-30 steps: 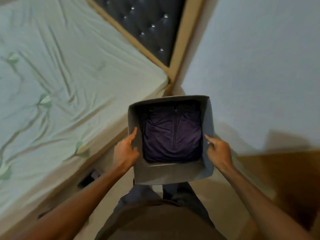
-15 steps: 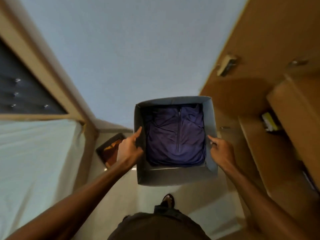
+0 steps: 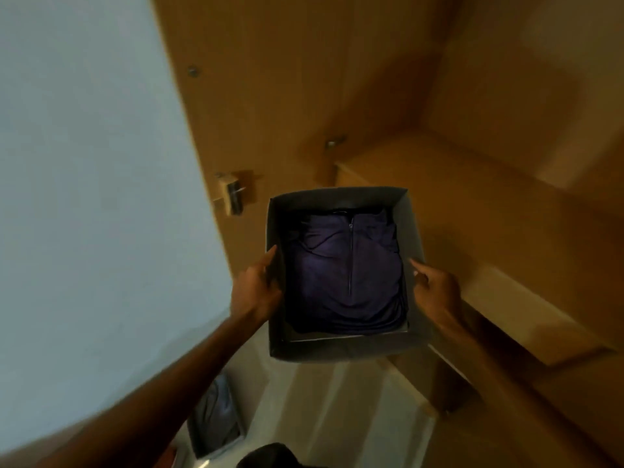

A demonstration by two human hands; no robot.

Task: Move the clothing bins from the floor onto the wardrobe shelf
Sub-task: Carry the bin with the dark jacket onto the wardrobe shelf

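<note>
I hold a grey fabric bin [image 3: 344, 349] in the air in front of me, level and open at the top. Inside lies a folded dark purple zip garment [image 3: 347, 275]. My left hand [image 3: 256, 288] grips the bin's left wall with the thumb along the rim. My right hand [image 3: 435, 288] grips the right wall the same way. A wooden wardrobe shelf [image 3: 456, 204] lies just beyond and to the right of the bin. A second bin [image 3: 216, 417] with bluish clothes stands on the floor at the lower left, partly hidden by my left forearm.
The wardrobe's open wooden door [image 3: 270, 96] with a hinge [image 3: 231, 194] stands left of the shelf, next to a pale blue wall [image 3: 84, 197]. A lower shelf edge [image 3: 526, 309] juts out at the right. Light floor [image 3: 337, 407] lies under the bin.
My view has swung right, from the bed past the wall to the wardrobe. The bin stays held in both hands, and the wardrobe shelf is now directly behind it.
</note>
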